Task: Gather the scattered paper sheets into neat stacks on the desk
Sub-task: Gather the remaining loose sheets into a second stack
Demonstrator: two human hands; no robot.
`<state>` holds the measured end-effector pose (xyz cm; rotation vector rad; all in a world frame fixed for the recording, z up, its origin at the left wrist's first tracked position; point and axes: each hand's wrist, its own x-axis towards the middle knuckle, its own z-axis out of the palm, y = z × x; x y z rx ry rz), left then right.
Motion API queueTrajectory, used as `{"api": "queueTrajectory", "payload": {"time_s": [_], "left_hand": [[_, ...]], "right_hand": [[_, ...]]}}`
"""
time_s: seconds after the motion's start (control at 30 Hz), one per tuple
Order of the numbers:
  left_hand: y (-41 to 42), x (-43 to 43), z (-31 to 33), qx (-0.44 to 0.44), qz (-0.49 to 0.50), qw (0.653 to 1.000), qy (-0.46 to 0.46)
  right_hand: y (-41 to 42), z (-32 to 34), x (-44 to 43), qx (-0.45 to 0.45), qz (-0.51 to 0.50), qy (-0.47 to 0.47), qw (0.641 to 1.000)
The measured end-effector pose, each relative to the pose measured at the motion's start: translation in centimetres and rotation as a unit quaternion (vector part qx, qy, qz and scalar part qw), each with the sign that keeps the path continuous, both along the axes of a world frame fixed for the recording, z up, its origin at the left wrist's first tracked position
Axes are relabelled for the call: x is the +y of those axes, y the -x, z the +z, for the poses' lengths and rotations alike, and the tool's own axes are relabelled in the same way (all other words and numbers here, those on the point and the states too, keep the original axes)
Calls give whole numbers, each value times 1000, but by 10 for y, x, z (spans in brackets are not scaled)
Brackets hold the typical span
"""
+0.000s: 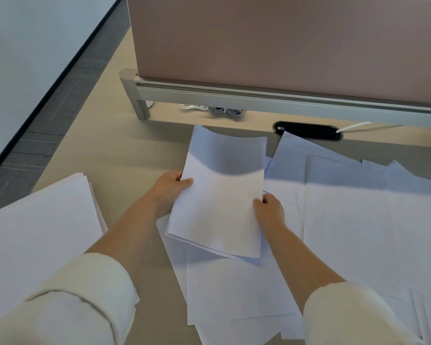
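Head view: we're looking down over the counter (pixel 115 155), pale wood, both arms reaching in, cream sleeves (pixel 85 302) pushed up the forearms.
Left hand (pixel 168 189): it's on the left edge of the bundle of sheets (pixel 222 200), and the fingers (pixel 186 182) are grasping the paper, thumb on top.
Right hand (pixel 269 210): it's lower down on the bundle's right edge; thumb on top, the rest curled underneath, pinching the paper.
Bundle of sheets: we see it held between the two hands in the middle of the counter, over the loose paper. Its far end is bowed, a shadow falls across it, and several edges show at the near left corner.
Stack (pixel 40 232): there's a big squared pile at the left near corner, apart from the bundle, its right edges slightly fanned.
Scattered sheets (pixel 358 220): they overlap at odd angles under the bundle and right across the right side, reaching back to the black cable port (pixel 307 130).
Back of counter: we've got a pinkish partition (pixel 284 46) on a silver rail (pixel 234 94), with coiled cables (pixel 217 110) tucked beneath it.
Far left: dark floor (pixel 47 108) beyond the counter's edge.
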<state>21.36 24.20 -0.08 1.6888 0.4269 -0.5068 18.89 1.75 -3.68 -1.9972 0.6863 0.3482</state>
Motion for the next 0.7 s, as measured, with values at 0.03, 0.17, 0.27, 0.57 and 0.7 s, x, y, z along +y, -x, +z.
{"api": "queueTrajectory", "payload": {"time_s": [0.03,0.17,0.27,0.57,0.7], "left_hand": [[1,0,4,-3,-7,1000,22],[8,-5,27,-16,16,988,155],[20,-19,53,-14,27,969,246],[64,-61,72,-26,52,941,334],[82,-55,51,-13,59,960,273]], "right_hand": [[0,0,0,1,2,-3,1000],[1,3,-3,12,25,-22,999],[4,10,-1,0,42,-89,995],[26,35,-35,69,56,-495,864],[34,31,-64,-19,70,-285,956]]}}
